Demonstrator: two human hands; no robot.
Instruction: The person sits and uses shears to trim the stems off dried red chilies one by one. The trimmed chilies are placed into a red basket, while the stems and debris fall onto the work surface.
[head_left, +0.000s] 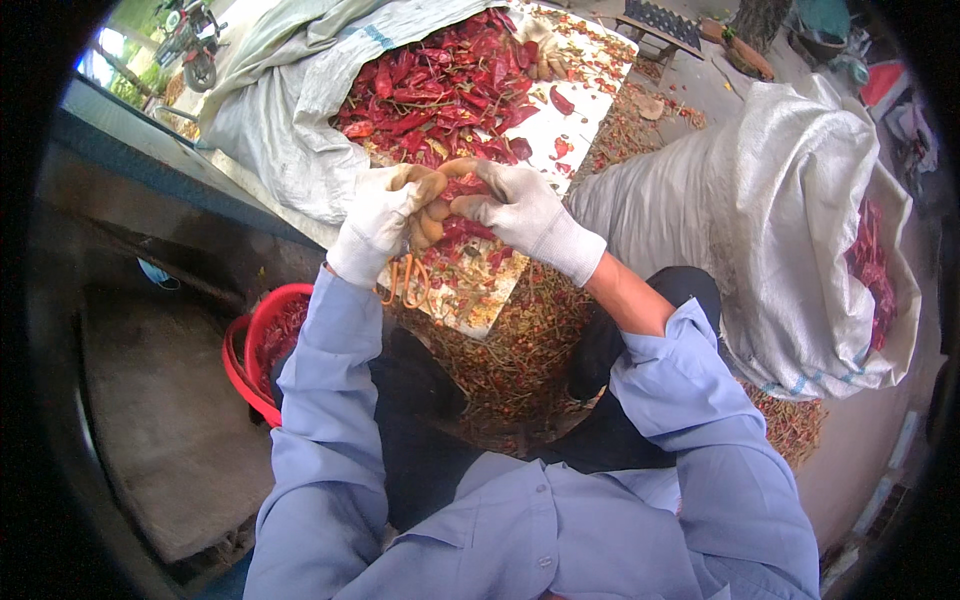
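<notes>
My left hand (394, 214) and my right hand (517, 210) wear white knit gloves with tan-coated fingers. Their fingertips meet above the near end of a white board (600, 105). Red shows between the fingers, but whether it is a held pepper or peppers behind is unclear. Beyond my hands, a heap of dried red chili peppers (442, 82) spills from a white woven sack (300, 112) onto the board. Orange-handled scissors (415, 283) lie just below my left hand, partly hidden by it. Seeds and broken pepper bits (480, 296) cover the board's near corner.
A large white woven sack (675, 195) of peppers lies at the right. Red plastic basins (259, 394) with pepper pieces stand by my left leg. Another glove (545, 49) rests beside the heap. Stems and seeds (517, 352) litter the floor; a motorcycle (191, 45) is parked far left.
</notes>
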